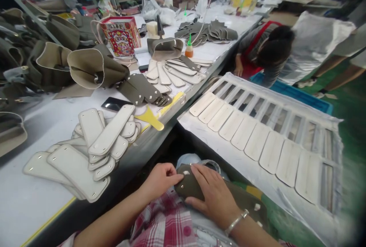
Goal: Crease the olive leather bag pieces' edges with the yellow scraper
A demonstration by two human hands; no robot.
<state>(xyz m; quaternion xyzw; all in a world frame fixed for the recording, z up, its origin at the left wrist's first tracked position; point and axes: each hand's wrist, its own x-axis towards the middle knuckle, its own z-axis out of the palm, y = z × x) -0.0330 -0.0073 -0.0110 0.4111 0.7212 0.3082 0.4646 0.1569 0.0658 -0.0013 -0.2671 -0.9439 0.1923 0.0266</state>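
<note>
A dark olive leather-like panel (pixel 243 200) lies across my lap, with small metal studs and white patches along it. At its left end my left hand (pixel 161 180) is closed, the thumb and curled fingers pinching the panel's edge. My right hand (pixel 213 195) lies flat across the panel with its fingers stretched out and the thumb apart. It presses on the surface close to a white patch. The right wrist wears a bracelet. Beneath the panel, the lap and a pale round shape are partly hidden.
White studded straps (pixel 73 163) are piled on the table at left, near a yellow tool (pixel 151 118) and a phone (pixel 114 104). At right a white slatted rack (pixel 197 132) carries a row of pale panels (pixel 254 142). A co-worker (pixel 265 50) bends over a blue crate (pixel 303 93).
</note>
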